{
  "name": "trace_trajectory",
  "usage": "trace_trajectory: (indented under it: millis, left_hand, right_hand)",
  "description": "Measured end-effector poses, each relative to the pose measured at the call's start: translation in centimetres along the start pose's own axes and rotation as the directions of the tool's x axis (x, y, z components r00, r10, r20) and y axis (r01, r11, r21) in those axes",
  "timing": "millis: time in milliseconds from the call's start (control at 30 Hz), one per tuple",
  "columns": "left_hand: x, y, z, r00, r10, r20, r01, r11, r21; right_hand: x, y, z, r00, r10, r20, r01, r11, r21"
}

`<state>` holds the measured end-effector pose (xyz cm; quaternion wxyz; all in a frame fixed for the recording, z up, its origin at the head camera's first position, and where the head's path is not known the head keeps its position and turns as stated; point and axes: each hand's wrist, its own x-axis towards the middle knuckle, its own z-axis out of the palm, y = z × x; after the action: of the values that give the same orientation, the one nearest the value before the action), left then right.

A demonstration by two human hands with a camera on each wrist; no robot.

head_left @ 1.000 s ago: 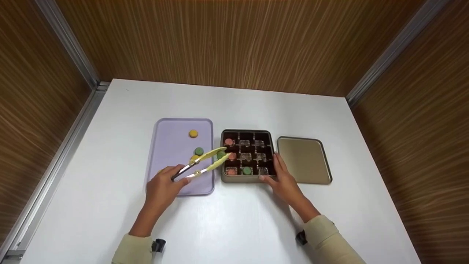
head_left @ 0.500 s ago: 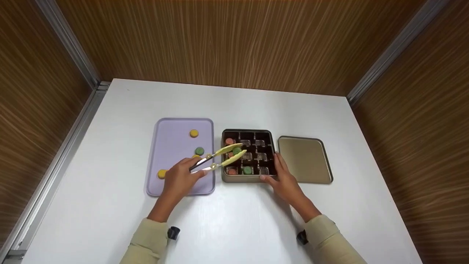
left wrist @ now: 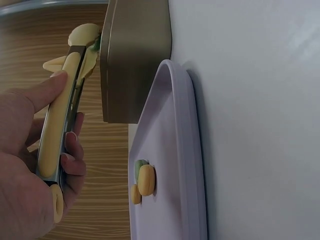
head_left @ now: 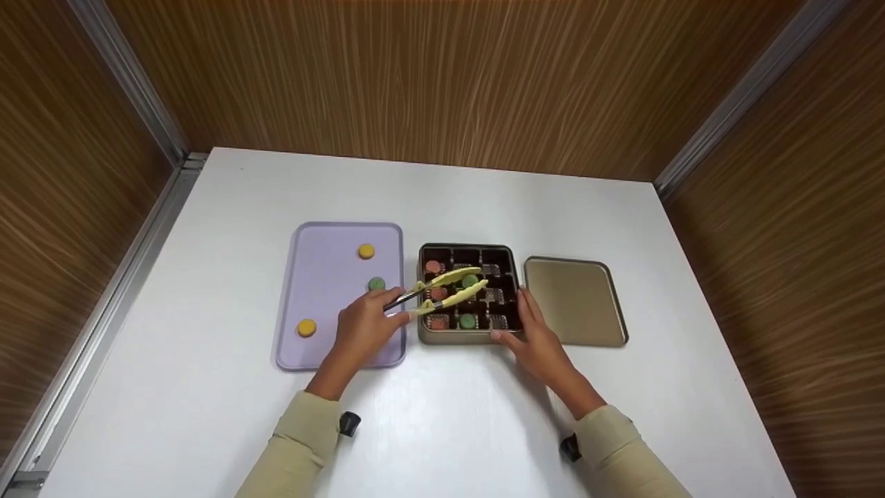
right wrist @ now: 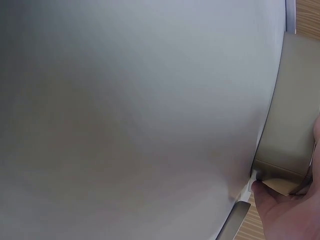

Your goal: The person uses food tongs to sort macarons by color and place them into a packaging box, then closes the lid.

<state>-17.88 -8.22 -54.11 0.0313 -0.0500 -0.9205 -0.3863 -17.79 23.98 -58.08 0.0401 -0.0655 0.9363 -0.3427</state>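
Observation:
In the head view, my left hand (head_left: 366, 325) grips a pair of tongs (head_left: 456, 297) with pale yellow tips. A green macaron (head_left: 469, 281) sits between those tips, over the middle of the divided tin (head_left: 453, 337). The left wrist view shows fingers and thumb wrapped around the tongs' handles (left wrist: 62, 115). My right hand (head_left: 543, 346) rests against the tin's front right corner, fingers straight along the right wall and thumb on the front. Pink macarons (head_left: 433, 267) fill the left column, and another green macaron (head_left: 467, 321) lies in the front middle compartment.
Left of the tin lies a lilac tray (head_left: 318, 290) bearing a yellow macaron (head_left: 366, 252) at the back, another at the front left and a green macaron (head_left: 376, 284) beside my left hand. The tin's lid (head_left: 577, 304) lies on the right. Wooden panels (head_left: 429, 83) border the table.
My left hand has moved right, carrying the tongs and green macaron from the tin's left edge to over its middle column. My right hand and the tin have stayed put.

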Motion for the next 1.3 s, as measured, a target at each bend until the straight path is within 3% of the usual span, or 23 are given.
trace_trajectory:
  millis: [267, 733, 1033, 1300]
  left_hand:
    - [0.5, 0.4, 0.5, 0.999, -0.014, 0.036, 0.013, 1.000, 0.015]
    - [0.5, 0.4, 0.0, 0.999, -0.018, 0.037, 0.017, 1.000, 0.016]
    - [-0.3, -0.3, -1.0, 1.000, 0.012, -0.022, -0.012, 0.999, 0.031]
    - [-1.5, -1.5, -2.9, 0.997, -0.022, -0.072, 0.022, 1.000, -0.003]
  right_hand:
    - [-0.1, 0.0, -0.2, 0.999, 0.022, 0.032, -0.022, 1.000, -0.008]
    - [0.0, 0.0, -0.1, 1.000, -0.002, 0.019, 0.002, 1.000, -0.009]
    - [-0.1, 0.1, 0.0, 1.000, -0.007, 0.009, 0.007, 1.000, -0.007]
    - [-0.1, -0.1, -0.1, 1.000, 0.007, 0.015, -0.007, 1.000, -0.022]
